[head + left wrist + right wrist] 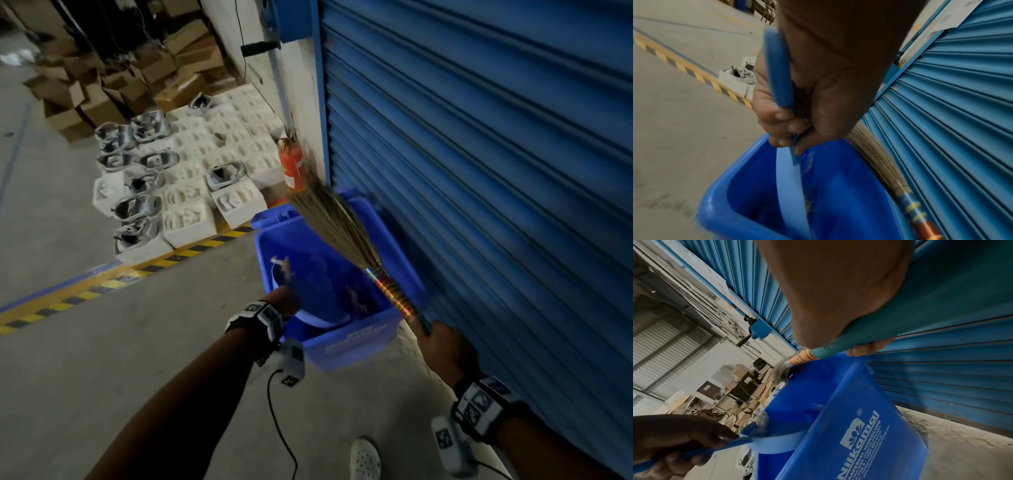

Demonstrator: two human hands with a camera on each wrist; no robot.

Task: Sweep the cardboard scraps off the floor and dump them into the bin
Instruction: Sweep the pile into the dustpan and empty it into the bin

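A blue plastic bin point(356, 342) stands on the concrete floor against the blue roller shutter. My left hand point(287, 298) grips the handle of a blue dustpan point(318, 301), which is tipped into the bin's mouth. The wrist views show the dustpan handle point(780, 68) and pan point(777, 439) over the bin rim point(715, 203). Pale scraps point(282, 269) blur at the pan's edge. My right hand point(445, 349) grips the handle of a grass broom point(334, 219), its bristles raised over the bin's far corner. The broom handle point(869, 331) runs through my fist.
A red fire extinguisher point(293, 164) stands by the shutter post behind the bin. White moulded trays point(212, 161) and cardboard boxes point(113, 92) crowd the floor at the back left, behind a yellow-black hazard stripe point(102, 284). The roller shutter point(479, 171) closes off the right. My white shoe point(364, 459) is at the bottom.
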